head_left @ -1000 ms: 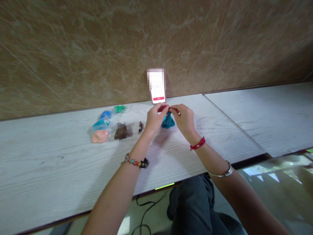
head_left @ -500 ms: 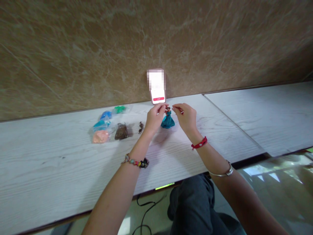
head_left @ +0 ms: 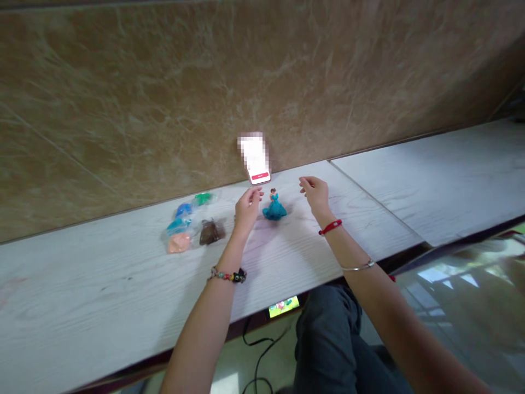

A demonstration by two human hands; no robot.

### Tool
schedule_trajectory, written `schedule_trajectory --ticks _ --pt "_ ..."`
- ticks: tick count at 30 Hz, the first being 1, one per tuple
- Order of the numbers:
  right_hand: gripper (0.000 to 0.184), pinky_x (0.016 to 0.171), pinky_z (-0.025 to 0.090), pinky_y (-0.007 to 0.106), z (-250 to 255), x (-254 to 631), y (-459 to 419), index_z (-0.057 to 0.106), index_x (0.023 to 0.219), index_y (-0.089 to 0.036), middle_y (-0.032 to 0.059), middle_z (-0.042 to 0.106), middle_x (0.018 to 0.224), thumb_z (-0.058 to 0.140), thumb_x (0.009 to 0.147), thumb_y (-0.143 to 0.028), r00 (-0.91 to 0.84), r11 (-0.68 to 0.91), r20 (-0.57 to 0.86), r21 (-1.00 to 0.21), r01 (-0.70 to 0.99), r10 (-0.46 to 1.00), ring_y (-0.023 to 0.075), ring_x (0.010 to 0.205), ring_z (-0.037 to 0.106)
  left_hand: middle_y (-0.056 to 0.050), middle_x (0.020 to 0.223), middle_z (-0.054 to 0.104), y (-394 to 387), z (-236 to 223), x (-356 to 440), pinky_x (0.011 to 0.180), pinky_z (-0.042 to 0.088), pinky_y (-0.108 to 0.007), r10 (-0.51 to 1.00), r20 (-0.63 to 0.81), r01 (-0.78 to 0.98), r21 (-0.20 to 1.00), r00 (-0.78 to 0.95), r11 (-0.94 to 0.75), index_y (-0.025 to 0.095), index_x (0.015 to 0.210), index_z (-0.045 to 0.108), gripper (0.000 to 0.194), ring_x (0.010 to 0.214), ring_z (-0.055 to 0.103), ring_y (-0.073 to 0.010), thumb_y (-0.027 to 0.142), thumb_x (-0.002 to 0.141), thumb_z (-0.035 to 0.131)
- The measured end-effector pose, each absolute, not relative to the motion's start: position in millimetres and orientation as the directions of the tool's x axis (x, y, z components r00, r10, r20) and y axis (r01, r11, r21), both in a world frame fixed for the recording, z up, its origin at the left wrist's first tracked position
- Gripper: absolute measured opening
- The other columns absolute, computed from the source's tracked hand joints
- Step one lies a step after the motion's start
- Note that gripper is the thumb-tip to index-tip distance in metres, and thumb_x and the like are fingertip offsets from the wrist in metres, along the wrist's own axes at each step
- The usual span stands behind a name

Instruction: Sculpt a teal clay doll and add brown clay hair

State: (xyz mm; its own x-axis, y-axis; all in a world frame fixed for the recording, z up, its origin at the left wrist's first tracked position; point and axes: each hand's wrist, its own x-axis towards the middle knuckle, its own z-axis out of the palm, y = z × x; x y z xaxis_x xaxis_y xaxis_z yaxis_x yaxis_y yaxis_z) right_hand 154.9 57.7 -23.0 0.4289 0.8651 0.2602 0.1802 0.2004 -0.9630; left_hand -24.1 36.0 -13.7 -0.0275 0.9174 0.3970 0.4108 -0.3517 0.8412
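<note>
A small doll figure (head_left: 274,210) in a wide teal dress, with brown hair, stands upright on the white wood-grain table. My left hand (head_left: 248,209) is just left of it, apart from it, with the fingers loosely spread and nothing visible in them. To the figure's right and a little higher is my right hand (head_left: 315,194). Its fingertips are curled together, and whatever they may hold is too small to make out. The small dark brown pieces on the table are mostly hidden behind my left hand.
Left of my hands lie bags of clay: brown (head_left: 209,232), peach (head_left: 179,243), teal (head_left: 179,225), blue (head_left: 184,209) and green (head_left: 202,198). A lit phone (head_left: 259,164) leans on the marbled wall (head_left: 164,109). Below the table edge (head_left: 311,287) are a bright screen (head_left: 284,307) and black cables.
Both hands have drawn away from the figure's head, the left to the left and the right to the right. The left fingers have loosened. The camera view has shifted and tilted a little.
</note>
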Motion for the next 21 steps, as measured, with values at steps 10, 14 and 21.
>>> schedule_trajectory --ticks 10,14,21 --pt "0.016 0.045 0.038 0.019 -33 173 62 0.056 0.067 -0.015 0.0003 0.057 0.057 0.048 0.072 -0.028 0.421 -0.024 -0.082 -0.99 -0.141 0.903 0.0062 0.044 0.048 -0.014 0.102 0.06 26 -6 -59 0.083 0.042 -0.036 0.973 0.224 0.96 0.255 0.054 -0.112 0.014 0.1 0.06 0.03 0.096 0.055 -0.0253 0.025 0.079 0.042" --pt "0.019 0.049 0.041 0.021 -42 171 66 0.054 0.06 -0.015 -0.0007 0.054 0.052 0.049 0.071 -0.029 0.356 -0.002 -0.014 -0.999 -0.034 0.934 0.0075 0.046 0.049 -0.012 0.097 0.062 29 -11 -70 0.084 0.041 -0.031 0.99 0.081 0.98 0.153 0.118 -0.129 0.015 0.097 0.062 0.029 0.095 0.055 -0.0229 0.03 0.075 0.052" --pt "0.019 0.057 0.042 0.025 -49 176 56 0.059 0.06 -0.015 -0.0011 0.055 0.053 0.054 0.069 -0.031 0.148 0.131 0.166 -0.966 0.225 0.975 0.0103 0.051 0.05 -0.008 0.085 0.065 34 -17 -73 0.074 0.043 -0.027 0.99 0.058 0.98 0.145 0.127 -0.134 0.017 0.089 0.063 0.02 0.082 0.058 -0.0191 0.024 0.073 0.053"
